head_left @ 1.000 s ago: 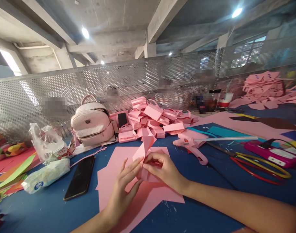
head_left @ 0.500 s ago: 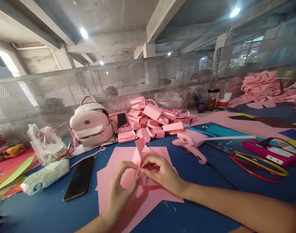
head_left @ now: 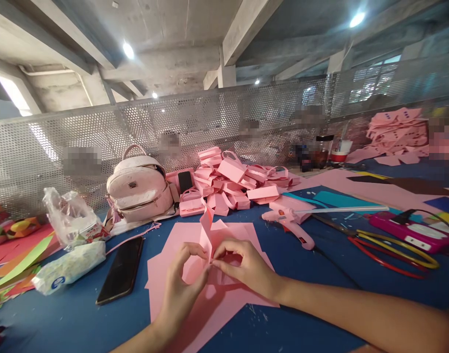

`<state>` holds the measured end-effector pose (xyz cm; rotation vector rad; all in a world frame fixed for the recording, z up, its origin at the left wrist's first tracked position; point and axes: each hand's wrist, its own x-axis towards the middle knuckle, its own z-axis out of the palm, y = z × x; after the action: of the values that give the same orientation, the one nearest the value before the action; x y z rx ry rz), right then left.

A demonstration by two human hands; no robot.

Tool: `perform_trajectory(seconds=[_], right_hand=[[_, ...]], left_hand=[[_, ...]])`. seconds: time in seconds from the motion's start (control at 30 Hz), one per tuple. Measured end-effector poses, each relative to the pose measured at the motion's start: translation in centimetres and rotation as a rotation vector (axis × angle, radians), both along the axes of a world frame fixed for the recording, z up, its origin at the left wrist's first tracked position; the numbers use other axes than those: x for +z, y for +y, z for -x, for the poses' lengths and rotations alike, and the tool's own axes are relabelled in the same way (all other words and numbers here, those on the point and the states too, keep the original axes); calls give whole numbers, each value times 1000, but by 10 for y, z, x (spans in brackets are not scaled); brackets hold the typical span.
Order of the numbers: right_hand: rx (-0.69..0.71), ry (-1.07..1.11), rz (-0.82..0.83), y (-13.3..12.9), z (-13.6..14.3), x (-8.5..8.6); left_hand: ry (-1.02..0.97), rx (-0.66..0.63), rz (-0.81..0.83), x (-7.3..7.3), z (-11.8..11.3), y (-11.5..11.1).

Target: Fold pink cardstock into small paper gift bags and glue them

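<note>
Between my two hands stands a folded piece of pink paper [head_left: 206,233], its upper part rising above my fingers. My left hand [head_left: 186,274] pinches its near edge from the left, thumb and forefinger curled in. From the right, my right hand [head_left: 242,264] closes thumb and forefinger on the same piece, the fingertips of both hands almost meeting. Part of the paper is hidden behind my right fingers. Underneath lie several flat pink sheets [head_left: 165,304], spread at different angles on the blue table [head_left: 261,328].
Small pink paper boxes [head_left: 230,169] are heaped behind, beside a pale backpack [head_left: 139,189]. To the right lie a pink glue gun [head_left: 288,223], scissors [head_left: 397,250] and a magenta power strip [head_left: 411,230]. A black phone [head_left: 120,272] and a tissue pack [head_left: 70,267] are at left.
The upper part of the folded pink paper has turned and tilted slightly. My fingertips have shifted a little along it, both hands staying in nearly the same place.
</note>
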<state>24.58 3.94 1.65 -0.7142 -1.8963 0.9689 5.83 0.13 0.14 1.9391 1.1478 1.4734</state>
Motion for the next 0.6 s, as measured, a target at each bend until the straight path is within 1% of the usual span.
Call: perform_trajectory(seconds=[0.17, 0.33, 0.47, 0.6], right_hand=[[-13, -33, -41, 0, -1, -2], [-19, -63, -57, 0, -1, -2], [-13, -60, -17, -1, -1, -1], [11, -7, 57, 0, -1, 0]], left_hand=[[-25, 4, 13, 0, 0, 1], [-57, -11, -9, 5, 2, 2], [-29, -31, -49, 5, 5, 4], [-4, -43, -38, 2, 4, 3]])
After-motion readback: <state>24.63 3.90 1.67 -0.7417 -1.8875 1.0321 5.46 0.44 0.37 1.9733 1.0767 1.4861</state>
